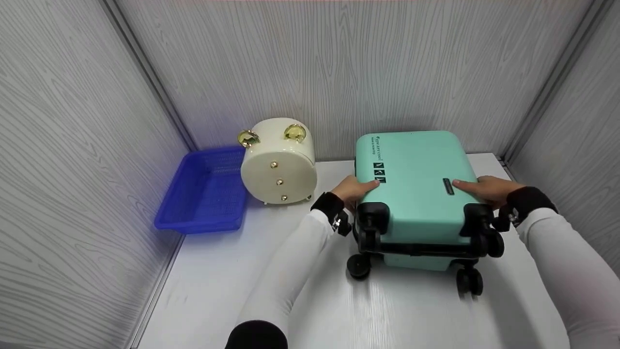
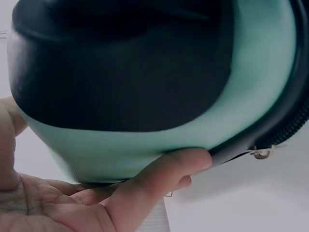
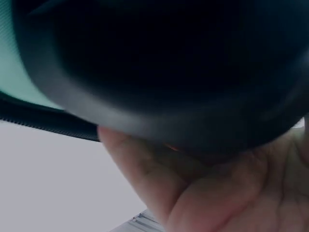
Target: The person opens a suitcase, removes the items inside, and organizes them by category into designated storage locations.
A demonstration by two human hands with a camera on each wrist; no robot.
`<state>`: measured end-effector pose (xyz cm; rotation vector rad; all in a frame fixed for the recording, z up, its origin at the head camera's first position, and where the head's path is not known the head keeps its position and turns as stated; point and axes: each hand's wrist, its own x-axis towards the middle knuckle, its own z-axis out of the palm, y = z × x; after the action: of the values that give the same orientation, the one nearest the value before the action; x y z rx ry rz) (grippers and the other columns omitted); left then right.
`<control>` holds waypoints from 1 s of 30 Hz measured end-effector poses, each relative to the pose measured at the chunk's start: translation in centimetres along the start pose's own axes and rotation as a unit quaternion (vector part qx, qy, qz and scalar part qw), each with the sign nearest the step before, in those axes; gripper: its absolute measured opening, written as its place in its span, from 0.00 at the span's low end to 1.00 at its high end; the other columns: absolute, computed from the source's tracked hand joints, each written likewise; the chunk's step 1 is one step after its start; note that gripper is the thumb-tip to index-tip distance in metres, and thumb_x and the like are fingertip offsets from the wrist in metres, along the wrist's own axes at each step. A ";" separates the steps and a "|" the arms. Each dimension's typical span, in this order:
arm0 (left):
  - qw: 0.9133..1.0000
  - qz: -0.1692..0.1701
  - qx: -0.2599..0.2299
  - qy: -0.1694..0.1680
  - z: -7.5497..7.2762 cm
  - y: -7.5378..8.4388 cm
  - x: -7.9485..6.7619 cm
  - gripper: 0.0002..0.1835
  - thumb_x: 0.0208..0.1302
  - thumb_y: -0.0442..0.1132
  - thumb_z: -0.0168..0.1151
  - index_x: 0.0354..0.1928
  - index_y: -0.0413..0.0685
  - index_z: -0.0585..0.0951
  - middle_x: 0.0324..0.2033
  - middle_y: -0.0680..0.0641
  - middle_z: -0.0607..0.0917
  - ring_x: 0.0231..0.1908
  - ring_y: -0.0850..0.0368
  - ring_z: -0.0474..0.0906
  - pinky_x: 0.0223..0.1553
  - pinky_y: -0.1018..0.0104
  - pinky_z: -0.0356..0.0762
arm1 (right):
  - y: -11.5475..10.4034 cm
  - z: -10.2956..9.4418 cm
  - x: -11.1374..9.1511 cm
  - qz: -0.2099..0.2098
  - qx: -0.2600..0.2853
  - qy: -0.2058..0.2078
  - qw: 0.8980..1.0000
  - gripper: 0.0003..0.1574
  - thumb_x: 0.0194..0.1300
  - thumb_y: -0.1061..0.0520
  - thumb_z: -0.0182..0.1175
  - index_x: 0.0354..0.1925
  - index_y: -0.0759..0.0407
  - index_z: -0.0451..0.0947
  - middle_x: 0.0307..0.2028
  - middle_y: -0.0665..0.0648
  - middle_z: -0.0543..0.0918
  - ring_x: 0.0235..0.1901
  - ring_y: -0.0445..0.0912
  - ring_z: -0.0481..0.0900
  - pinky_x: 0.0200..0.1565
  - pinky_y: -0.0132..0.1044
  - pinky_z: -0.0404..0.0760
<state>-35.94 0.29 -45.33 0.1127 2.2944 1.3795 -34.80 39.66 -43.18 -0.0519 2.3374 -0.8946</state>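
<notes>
Right now, a mint-green suitcase [image 1: 416, 203] sits right of centre in the head frame, its wheels [image 1: 359, 266] toward the bottom of the frame. The left hand [image 1: 355, 190] grips its left side, thumb laid over the face near some dark stickers [image 1: 379, 172]; the right hand [image 1: 495, 190] grips the opposite side, thumb tip beside a small dark plate [image 1: 448, 186]. In the left wrist view, fingers lie against the green shell below a black corner piece [image 2: 125, 87], with a zip pull [image 2: 262, 153] at lower right. The right wrist view is mostly dark, the hand at lower right under another black corner. Left of centre in the head frame stands a cream round case [image 1: 278, 177] with gold ears, just beside a blue basket [image 1: 198, 226]
</notes>
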 end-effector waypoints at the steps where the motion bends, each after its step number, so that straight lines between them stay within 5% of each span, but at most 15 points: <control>1: 1.000 -0.002 0.001 -0.001 0.0 0.0 0.0 0.30 0.79 0.60 0.61 0.56 0.36 0.78 0.37 0.37 0.90 0.30 0.42 0.92 0.39 0.43 0.92 | -0.1 -0.1 -0.1 0.000 -0.005 0.001 1.000 0.62 0.83 0.25 0.41 0.70 0.86 0.53 0.46 0.60 0.82 0.40 0.41 0.84 0.44 0.37 0.87; 9: 1.000 0.002 -0.013 0.004 0.4 0.0 0.1 0.31 0.81 0.59 0.59 0.65 0.35 0.75 0.44 0.36 0.88 0.31 0.44 0.88 0.49 0.36 0.90 | -1.0 -0.3 -0.8 0.012 0.004 0.002 1.000 0.49 0.84 0.29 0.43 0.58 0.77 0.66 0.38 0.53 0.84 0.35 0.40 0.84 0.40 0.36 0.87; 15: 0.999 -0.009 -0.045 0.005 0.2 -0.4 0.1 0.34 0.82 0.59 0.58 0.70 0.35 0.74 0.58 0.32 0.85 0.53 0.37 0.88 0.56 0.35 0.87 | -2.3 -0.7 -1.3 0.015 -0.024 0.018 0.999 0.46 0.82 0.27 0.46 0.52 0.73 0.67 0.34 0.52 0.79 0.30 0.40 0.80 0.36 0.35 0.85; 20: 0.996 -0.008 -0.084 -0.004 0.1 -1.0 0.2 0.36 0.81 0.60 0.58 0.71 0.34 0.74 0.61 0.34 0.83 0.50 0.44 0.87 0.58 0.36 0.86 | -2.8 -1.3 -2.4 0.003 -0.029 0.032 0.999 0.52 0.82 0.27 0.48 0.60 0.79 0.62 0.46 0.63 0.79 0.40 0.46 0.83 0.43 0.41 0.87; 24: 0.993 -0.011 -0.115 -0.016 -0.2 -1.6 0.4 0.35 0.81 0.60 0.58 0.69 0.35 0.76 0.56 0.39 0.86 0.42 0.52 0.85 0.57 0.39 0.87 | -3.3 -1.2 -3.3 -0.019 0.021 0.062 0.998 0.57 0.82 0.28 0.50 0.70 0.79 0.51 0.58 0.71 0.71 0.50 0.51 0.81 0.49 0.50 0.88; 30: 0.986 -0.016 -0.159 -0.044 -1.1 -3.3 0.8 0.31 0.84 0.60 0.53 0.68 0.39 0.78 0.49 0.47 0.86 0.46 0.55 0.83 0.58 0.47 0.84 | -4.7 -0.7 -3.9 -0.048 0.073 0.069 0.994 0.49 0.82 0.31 0.53 0.70 0.74 0.61 0.56 0.64 0.81 0.47 0.49 0.86 0.46 0.50 0.90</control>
<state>-36.60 -2.02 -48.02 0.0342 1.9675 1.6690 -32.93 37.43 -37.83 -0.0444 2.4049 -1.1473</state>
